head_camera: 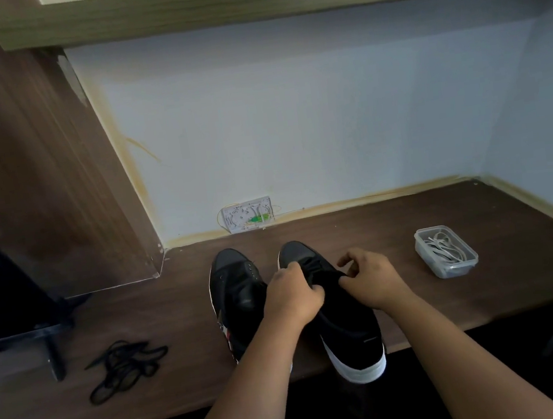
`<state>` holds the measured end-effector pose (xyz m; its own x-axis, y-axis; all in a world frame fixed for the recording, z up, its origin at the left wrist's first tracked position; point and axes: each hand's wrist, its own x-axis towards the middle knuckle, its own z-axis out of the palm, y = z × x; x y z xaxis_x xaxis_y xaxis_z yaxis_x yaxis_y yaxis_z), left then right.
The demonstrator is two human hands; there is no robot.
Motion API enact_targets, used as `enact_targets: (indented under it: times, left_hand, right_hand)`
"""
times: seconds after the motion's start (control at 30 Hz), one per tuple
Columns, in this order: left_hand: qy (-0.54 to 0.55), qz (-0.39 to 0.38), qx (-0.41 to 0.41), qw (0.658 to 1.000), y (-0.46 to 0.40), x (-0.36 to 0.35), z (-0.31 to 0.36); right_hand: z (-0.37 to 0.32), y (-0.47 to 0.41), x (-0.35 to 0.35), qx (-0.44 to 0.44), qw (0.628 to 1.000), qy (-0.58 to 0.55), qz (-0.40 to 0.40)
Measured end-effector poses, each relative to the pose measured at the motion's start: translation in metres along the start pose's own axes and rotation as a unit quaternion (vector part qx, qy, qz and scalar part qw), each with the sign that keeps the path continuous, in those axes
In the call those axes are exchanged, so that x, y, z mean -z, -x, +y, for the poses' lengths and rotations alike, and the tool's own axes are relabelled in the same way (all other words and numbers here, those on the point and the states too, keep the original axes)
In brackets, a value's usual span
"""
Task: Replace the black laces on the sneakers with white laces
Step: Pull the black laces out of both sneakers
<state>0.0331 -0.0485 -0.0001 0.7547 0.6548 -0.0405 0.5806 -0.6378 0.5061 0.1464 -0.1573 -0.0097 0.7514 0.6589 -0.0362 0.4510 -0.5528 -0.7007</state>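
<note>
Now right sneaker (342,312) worked on, long way pointing near to far on bench (407,222). Left hand (292,297) curled on black lace at tongue; right hand (369,278) pinching it just beside. Left sneaker (236,293) laceless. Pulled black lace (124,368) piled far left. White laces (445,248) kept in tub (447,270), right side, nearer right hand.
</note>
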Motion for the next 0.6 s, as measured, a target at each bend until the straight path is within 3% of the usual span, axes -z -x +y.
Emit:
enact_targets:
  times: [0.3,0.43,0.6]
  left_hand:
    - [0.024,0.017,-0.015,0.999,-0.002,0.002,-0.012]
    - [-0.020,0.058,-0.101,0.993,-0.002,-0.010,-0.010]
    - [-0.050,0.128,-0.134,0.981,-0.008,-0.019,-0.013]
  right_hand:
    - [0.000,0.005,0.003,-0.028,0.998,-0.050,-0.014]
    - [-0.004,0.008,0.004,0.038,0.998,-0.023,-0.045]
    - [-0.009,0.008,0.008,0.028,0.989,-0.120,-0.082]
